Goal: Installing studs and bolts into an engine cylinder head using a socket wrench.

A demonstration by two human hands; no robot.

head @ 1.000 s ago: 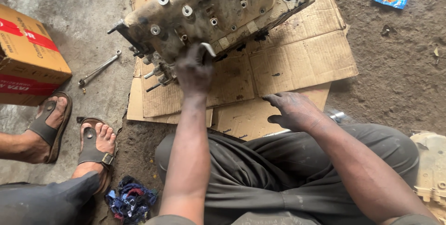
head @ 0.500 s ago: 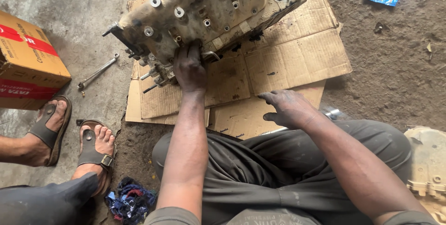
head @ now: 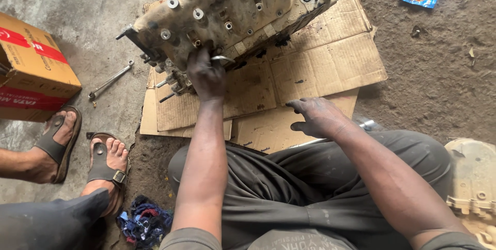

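Cast-metal and grimy, the engine cylinder head (head: 232,15) on flattened cardboard (head: 320,59) looks heavy, rigid and greasy, best grasped by its thick edges; left hand (head: 206,77) grips its near edge, right hand (head: 318,118) rests open on the cardboard.

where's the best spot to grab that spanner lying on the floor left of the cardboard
Grip the spanner at mid-shaft, probably coming from above. It lies flat on the concrete floor, slanting from its lower-left end to its upper-right end, with bare floor on both long sides, so fingers could pinch across the slim bar there. The left hand is closest, though it rests on the engine casting now.
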